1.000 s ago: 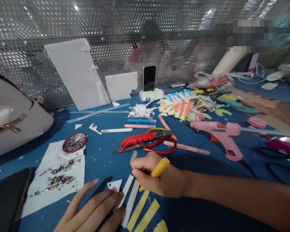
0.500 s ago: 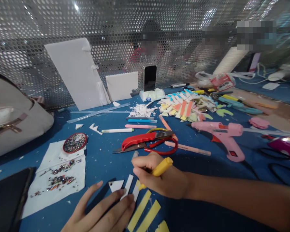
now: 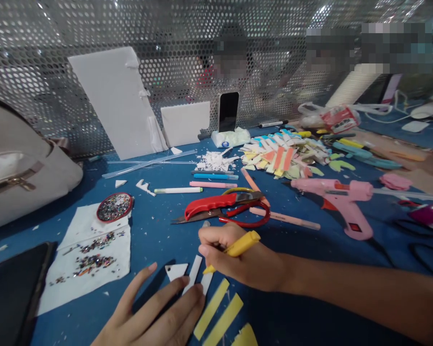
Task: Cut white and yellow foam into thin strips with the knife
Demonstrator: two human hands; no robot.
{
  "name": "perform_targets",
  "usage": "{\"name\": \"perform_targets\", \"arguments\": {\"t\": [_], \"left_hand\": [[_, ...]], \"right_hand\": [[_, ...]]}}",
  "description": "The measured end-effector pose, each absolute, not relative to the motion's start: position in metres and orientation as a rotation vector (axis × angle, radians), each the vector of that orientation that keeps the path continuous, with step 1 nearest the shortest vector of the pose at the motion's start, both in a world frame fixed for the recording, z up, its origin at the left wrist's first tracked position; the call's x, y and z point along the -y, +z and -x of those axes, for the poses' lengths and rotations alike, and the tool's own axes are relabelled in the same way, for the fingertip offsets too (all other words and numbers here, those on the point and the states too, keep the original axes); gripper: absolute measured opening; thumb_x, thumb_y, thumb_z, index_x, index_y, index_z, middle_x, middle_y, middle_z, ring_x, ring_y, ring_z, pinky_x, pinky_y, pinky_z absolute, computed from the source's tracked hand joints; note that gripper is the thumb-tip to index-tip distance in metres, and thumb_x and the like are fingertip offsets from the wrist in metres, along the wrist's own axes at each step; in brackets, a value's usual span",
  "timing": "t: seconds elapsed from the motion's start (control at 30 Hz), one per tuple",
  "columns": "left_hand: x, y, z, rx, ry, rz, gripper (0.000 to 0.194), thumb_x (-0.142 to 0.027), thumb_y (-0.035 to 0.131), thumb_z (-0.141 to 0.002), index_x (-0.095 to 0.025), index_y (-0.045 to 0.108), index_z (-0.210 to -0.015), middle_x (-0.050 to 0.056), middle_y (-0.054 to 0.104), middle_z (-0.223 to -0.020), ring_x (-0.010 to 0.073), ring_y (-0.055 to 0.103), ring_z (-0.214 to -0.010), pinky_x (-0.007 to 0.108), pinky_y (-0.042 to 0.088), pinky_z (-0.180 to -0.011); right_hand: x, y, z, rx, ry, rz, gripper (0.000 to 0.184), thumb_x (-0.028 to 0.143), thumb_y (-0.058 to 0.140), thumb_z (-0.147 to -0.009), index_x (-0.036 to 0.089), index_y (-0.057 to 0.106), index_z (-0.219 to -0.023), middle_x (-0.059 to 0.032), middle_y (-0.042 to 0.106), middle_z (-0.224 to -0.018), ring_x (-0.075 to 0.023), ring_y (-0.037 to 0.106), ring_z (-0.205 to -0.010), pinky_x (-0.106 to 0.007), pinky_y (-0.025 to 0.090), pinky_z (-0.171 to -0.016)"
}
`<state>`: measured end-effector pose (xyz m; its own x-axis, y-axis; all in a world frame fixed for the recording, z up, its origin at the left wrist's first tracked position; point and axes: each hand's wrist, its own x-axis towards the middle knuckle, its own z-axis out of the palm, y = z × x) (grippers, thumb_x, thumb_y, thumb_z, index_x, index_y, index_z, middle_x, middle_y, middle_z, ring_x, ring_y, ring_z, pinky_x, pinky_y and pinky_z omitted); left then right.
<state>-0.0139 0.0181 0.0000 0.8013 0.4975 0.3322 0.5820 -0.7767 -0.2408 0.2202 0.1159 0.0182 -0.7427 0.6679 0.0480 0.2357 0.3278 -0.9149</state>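
Head view: right hand [image 3: 240, 269] grips a yellow marker [image 3: 244, 243] at a white strip [image 3: 207, 282] whose near end the outspread left hand [image 3: 162, 317] hides, yellow strips [image 3: 212, 309] beside, red-handled scissors [image 3: 210, 206] just beyond.

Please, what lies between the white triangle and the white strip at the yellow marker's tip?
Another white strip, partly covered by the left hand, lies there, as the head view shows.

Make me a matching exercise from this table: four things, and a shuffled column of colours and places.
1. Glue gun
2. Bag
3. Scissors
4. Marker with its tip down on a strip

A. In the right hand
B. Red handles
C. Pink body
D. At the picture's left edge

Pairs: 1-C, 2-D, 3-B, 4-A
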Motion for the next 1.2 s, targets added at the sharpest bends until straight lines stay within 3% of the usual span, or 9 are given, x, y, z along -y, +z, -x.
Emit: {"name": "perform_targets", "arguments": {"t": [0.33, 0.67, 1.2], "left_hand": [[-0.0189, -0.0008, 0.0130, 0.795, -0.359, 2.649, 0.041, -0.033, 0.025, -0.109, -0.027, 0.056, -0.134, -0.013, 0.062, -0.134, 0.0137, 0.050, -0.124, 0.054, 0.001, -0.127], [-0.0188, 0.0007, 0.0104, 0.843, -0.400, 2.661, 0.041, -0.030, 0.024, -0.109, -0.027, 0.057, -0.133, -0.015, 0.065, -0.130, 0.0112, 0.050, -0.125, 0.050, 0.001, -0.128], [-0.0193, -0.0006, 0.0115, 0.820, -0.374, 2.650, 0.041, -0.032, 0.024, -0.109, -0.028, 0.057, -0.133, -0.014, 0.064, -0.133, 0.0136, 0.050, -0.125, 0.053, 0.001, -0.127]], "right_hand": [[-0.1165, 0.0207, -0.2198, 2.192, 1.380, 0.734, 0.038, 0.034, 0.044, -0.098, 0.019, 0.032, -0.065, 0.0069, 0.031, -0.059, -0.0087, 0.030, -0.055, -0.023, 0.026, -0.051], [-0.1160, 0.0220, -0.2214, 2.182, 1.424, 0.704, 0.040, 0.033, 0.045, -0.098, 0.020, 0.029, -0.064, 0.0076, 0.029, -0.056, -0.0074, 0.027, -0.052, -0.023, 0.024, -0.050], [-0.1165, 0.0188, -0.2202, 2.184, 1.400, 0.780, 0.035, 0.036, 0.047, -0.096, 0.019, 0.036, -0.067, 0.0063, 0.035, -0.060, -0.0089, 0.034, -0.057, -0.023, 0.027, -0.052]]}}
